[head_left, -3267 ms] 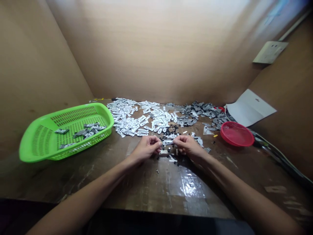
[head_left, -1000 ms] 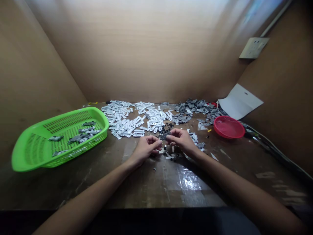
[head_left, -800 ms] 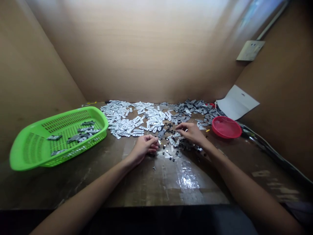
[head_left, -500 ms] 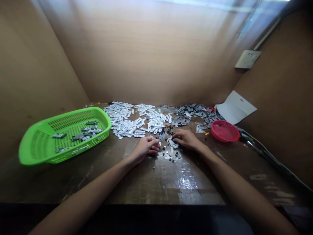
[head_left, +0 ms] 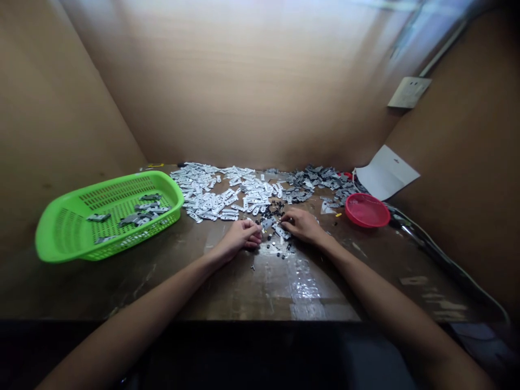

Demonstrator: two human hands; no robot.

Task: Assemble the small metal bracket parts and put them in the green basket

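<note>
My left hand (head_left: 242,235) rests low over the table, its thumb and fingers pinched together; whatever lies between them is too small to make out. Across from it, my right hand (head_left: 301,223) has its fingers bent down and closed at the tips beside a light grey flat part (head_left: 281,232). What those fingertips grip is hidden. Between the hands lies a darker grey piece (head_left: 267,222), among scattered small black round parts (head_left: 278,254). A tiny metal-looking bit (head_left: 252,267) lies nearer the front edge.
A green plastic basket (head_left: 57,250) on the left holds several grey assembled pieces. Behind my hands spread piles of white flat parts (head_left: 209,203) and dark grey parts (head_left: 320,179). To the right are a red bowl (head_left: 368,211), a white card (head_left: 388,173) and cables (head_left: 434,254).
The camera view has tilted slightly, so the scene sits a little higher in the picture. Both hands keep nearly the same pose over the small parts.
</note>
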